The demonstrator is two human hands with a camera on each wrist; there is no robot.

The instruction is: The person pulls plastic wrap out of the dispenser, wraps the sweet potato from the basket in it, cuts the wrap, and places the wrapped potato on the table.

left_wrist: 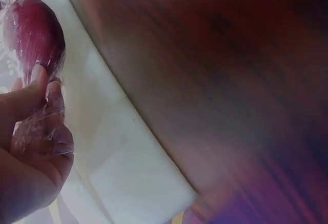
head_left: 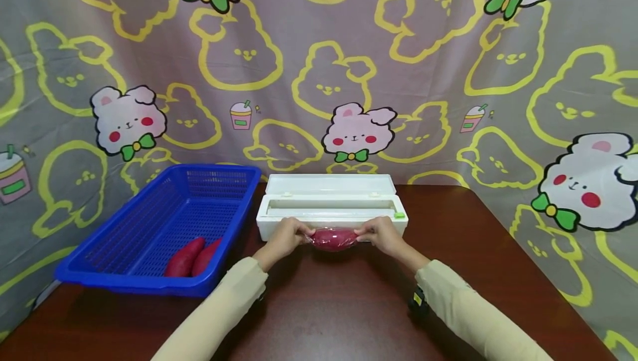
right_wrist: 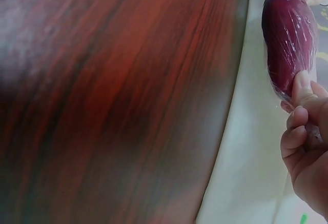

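A red-skinned sweet potato (head_left: 334, 239) wrapped in clear plastic film hangs between both hands, just in front of the white cling film dispenser (head_left: 329, 214). My left hand (head_left: 289, 235) pinches the gathered film at the left end. At the right end, my right hand (head_left: 381, 235) pinches the film too. Through the left wrist view, film (left_wrist: 43, 126) trails over the left fingers, with the thumb against the tip of the sweet potato (left_wrist: 38, 32). In the right wrist view, the right thumb presses near the lower end of the sweet potato (right_wrist: 289, 39).
To the left stands a blue plastic basket (head_left: 144, 283) with two unwrapped sweet potatoes (head_left: 185, 258) in its near right corner. The dispenser's lid (head_left: 331, 185) is raised, and a green slider (head_left: 399, 215) sits at its right end. Behind the brown table (head_left: 319, 316) hangs a patterned cloth (head_left: 309, 73).
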